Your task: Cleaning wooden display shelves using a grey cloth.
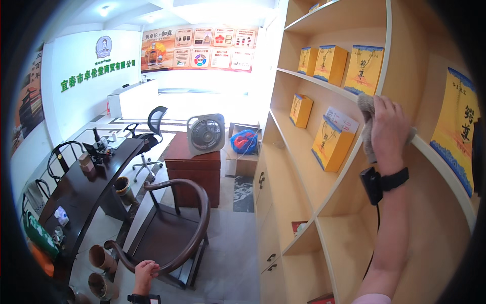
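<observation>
My right hand holds a grey cloth against the pale front edge of a wooden shelf unit, at a junction of shelf and upright. Yellow and blue paper gift bags stand just above it on the shelf. A larger-looking bag is to its right, and another bag with a white printed card behind it sits to the lower left. Low on the left, my left hand has its fingers curled together around nothing visible. It overlaps the curved rail of a dark wooden armchair; contact cannot be told.
A box fan stands on a reddish-brown cabinet. Beyond the armchair are a long dark desk and a mesh office chair. Bins stand on the floor at lower left. Cupboard doors with handles line the shelf unit's base.
</observation>
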`<state>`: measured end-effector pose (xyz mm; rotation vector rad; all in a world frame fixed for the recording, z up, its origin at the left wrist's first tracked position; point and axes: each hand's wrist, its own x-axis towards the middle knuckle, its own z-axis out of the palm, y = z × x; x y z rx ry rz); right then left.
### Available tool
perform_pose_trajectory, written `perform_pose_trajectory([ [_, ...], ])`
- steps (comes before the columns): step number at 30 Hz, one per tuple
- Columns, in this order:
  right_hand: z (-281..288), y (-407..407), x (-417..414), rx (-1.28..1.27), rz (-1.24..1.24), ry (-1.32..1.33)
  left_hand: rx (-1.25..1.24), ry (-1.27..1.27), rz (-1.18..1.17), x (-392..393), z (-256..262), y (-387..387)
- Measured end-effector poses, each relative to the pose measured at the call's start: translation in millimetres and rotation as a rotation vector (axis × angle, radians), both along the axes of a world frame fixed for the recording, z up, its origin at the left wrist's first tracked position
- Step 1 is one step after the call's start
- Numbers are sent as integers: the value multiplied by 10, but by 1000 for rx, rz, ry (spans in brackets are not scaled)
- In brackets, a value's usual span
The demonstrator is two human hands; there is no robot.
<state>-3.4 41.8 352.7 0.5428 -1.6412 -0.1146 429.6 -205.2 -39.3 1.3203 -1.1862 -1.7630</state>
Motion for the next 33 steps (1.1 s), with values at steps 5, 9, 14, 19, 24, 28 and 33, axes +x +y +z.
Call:
perform_pose_trajectory([
  [5, 142, -251, -250, -47, 149, 277, -11, 27, -67, -400, 68, -239],
  [9, 366, -443, -420, -54, 79, 352, -2, 58, -103, -591, -16, -570],
  [14, 84, -555, -779, 249, -396, -110, 20, 102, -85, -673, -243, -906],
  [19, 107, -594, -991, 159, -488, -241, 77, 94, -25, -574, -338, -1082],
  [24, 113, -632, -1413, 217, -518, 75, 121, 135, 56, -557, -482, -1144],
  [28, 87, -888, -1719, 202, -548, 91, 146, 129, 82, -537, -598, -1131],
  [33, 111, -1226, -2253, 138, -524, 50, 173, 123, 185, -543, -555, -1098],
])
